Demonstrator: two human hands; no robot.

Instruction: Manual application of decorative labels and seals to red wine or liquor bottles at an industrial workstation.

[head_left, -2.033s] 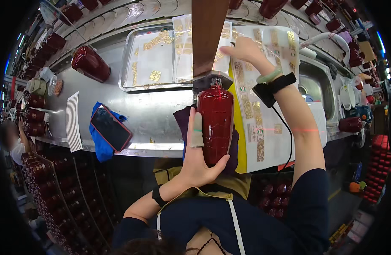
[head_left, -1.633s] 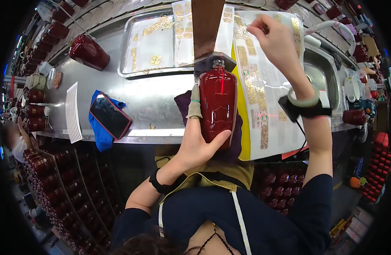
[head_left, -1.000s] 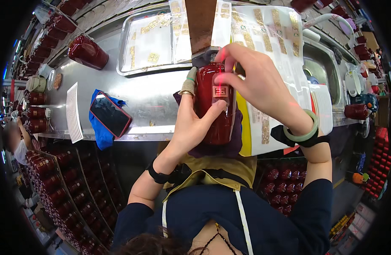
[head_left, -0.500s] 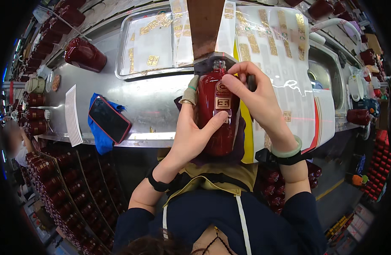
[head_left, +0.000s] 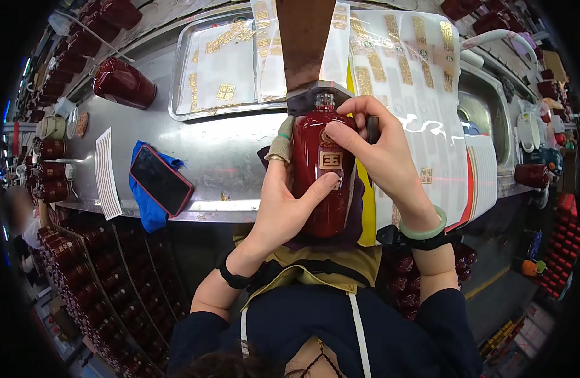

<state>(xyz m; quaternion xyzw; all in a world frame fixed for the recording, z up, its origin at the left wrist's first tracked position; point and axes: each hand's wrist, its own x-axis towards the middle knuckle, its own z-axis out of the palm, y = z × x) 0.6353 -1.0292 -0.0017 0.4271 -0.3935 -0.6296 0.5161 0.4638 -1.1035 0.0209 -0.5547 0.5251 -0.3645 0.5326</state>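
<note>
A dark red glass bottle [head_left: 329,208] with a clear threaded neck lies on its back on a dark purple cloth [head_left: 359,217], its neck pointing away from me. Gold decals [head_left: 331,160] run down its front. My left hand [head_left: 288,205] is wrapped round the bottle's left side, thumb pressed on the lower decal; a cloth finger cover [head_left: 281,142] sits on one finger. At the shoulder, the thumb of my right hand [head_left: 378,138] touches the glass beside the top decal. Its other fingers curl around a small dark object [head_left: 372,128], mostly hidden.
A metal tray [head_left: 176,94] with gold decals stands behind on the left. Decal sheets [head_left: 403,120] spread to the right, before a sink [head_left: 485,107]. A phone [head_left: 161,181] rests on a blue cloth, and another red bottle [head_left: 125,83] lies farther left. A brown post [head_left: 305,44] rises ahead.
My right thumb has slid slightly left and toward me along the top decal. My left thumb and the bottle have shifted a little toward me.
</note>
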